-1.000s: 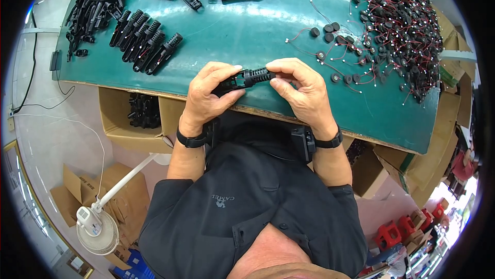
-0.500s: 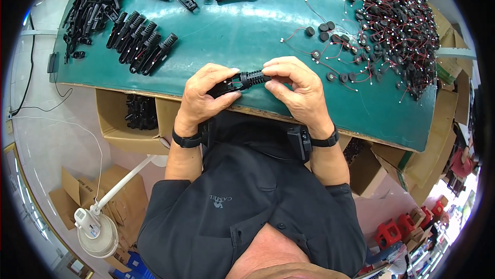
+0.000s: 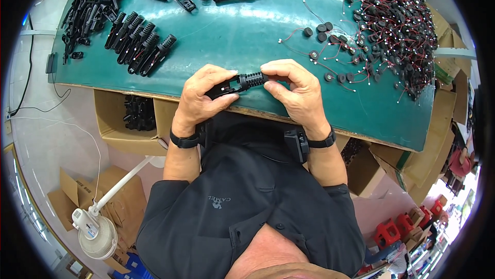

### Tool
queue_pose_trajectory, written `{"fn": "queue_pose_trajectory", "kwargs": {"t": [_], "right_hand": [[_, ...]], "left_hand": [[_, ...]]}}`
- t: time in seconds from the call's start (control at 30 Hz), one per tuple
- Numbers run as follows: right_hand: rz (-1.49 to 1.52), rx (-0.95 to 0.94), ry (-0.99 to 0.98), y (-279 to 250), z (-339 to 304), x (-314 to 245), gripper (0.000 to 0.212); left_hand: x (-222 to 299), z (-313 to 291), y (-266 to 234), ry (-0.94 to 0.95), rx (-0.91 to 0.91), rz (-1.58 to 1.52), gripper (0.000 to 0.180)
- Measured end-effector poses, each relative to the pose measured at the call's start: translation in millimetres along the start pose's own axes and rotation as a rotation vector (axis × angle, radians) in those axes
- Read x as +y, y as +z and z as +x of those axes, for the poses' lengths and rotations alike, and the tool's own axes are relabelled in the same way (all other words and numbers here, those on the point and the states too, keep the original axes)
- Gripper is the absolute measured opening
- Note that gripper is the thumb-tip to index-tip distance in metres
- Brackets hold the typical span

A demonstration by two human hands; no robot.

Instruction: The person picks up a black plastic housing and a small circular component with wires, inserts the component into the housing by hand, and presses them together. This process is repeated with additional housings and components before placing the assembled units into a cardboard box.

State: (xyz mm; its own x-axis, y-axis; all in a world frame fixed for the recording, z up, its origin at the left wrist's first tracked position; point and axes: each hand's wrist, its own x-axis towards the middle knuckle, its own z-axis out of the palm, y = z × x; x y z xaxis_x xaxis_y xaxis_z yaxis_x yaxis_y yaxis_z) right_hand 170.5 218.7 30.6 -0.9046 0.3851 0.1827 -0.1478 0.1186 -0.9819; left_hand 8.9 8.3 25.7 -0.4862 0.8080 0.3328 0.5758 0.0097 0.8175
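Observation:
Over the table's near edge I hold a black plastic housing (image 3: 252, 80) with a ribbed, cylindrical end pointing right. My left hand (image 3: 197, 95) is closed round its wider, hollow body, thumb and fingers on opposite sides. The fingers of my right hand (image 3: 299, 89) pinch the tip of the ribbed end. Whether a small part sits between those fingertips is hidden. Left of my hands, several similar housings (image 3: 149, 49) lie side by side in a slanted row. To the right are loose small round black parts (image 3: 314, 55) with thin red wires.
A large pile of wired round parts (image 3: 392, 26) covers the right of the green table (image 3: 232, 31). More black housings (image 3: 93, 8) are heaped at the far left. Below the table's edge stands a cardboard box (image 3: 111, 119) holding black parts. A white fan (image 3: 98, 235) is at lower left.
The whole view has shifted very slightly. Both hands keep the same grip on the housing, with little visible movement.

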Motion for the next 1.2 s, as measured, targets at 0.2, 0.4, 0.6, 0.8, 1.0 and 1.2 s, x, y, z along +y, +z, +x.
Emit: {"fn": "queue_pose_trajectory", "kwargs": {"t": [0.2,0.4,0.6,0.8,1.0,1.2], "right_hand": [[-0.037,0.054,-0.078,8,-4,5,0.033],[-0.149,0.178,-0.173,23,-14,6,0.040],[0.008,0.155,0.011,31,-19,8,0.056],[-0.056,0.076,0.001,30,-18,6,0.059],[-0.065,0.129,0.016,23,-22,2,0.056],[-0.115,0.101,-0.023,14,-32,10,0.049]], "left_hand": [[2,-1,0,0.008,0.020,-0.004,0.055],[13,0,12,-0.009,0.100,0.001,0.053],[9,1,20,-0.036,0.163,0.009,0.052],[8,2,14,-0.062,0.142,0.014,0.053],[32,16,-25,-0.042,0.033,0.269,0.049],[63,79,-65,0.005,-0.439,0.710,0.032]]}}
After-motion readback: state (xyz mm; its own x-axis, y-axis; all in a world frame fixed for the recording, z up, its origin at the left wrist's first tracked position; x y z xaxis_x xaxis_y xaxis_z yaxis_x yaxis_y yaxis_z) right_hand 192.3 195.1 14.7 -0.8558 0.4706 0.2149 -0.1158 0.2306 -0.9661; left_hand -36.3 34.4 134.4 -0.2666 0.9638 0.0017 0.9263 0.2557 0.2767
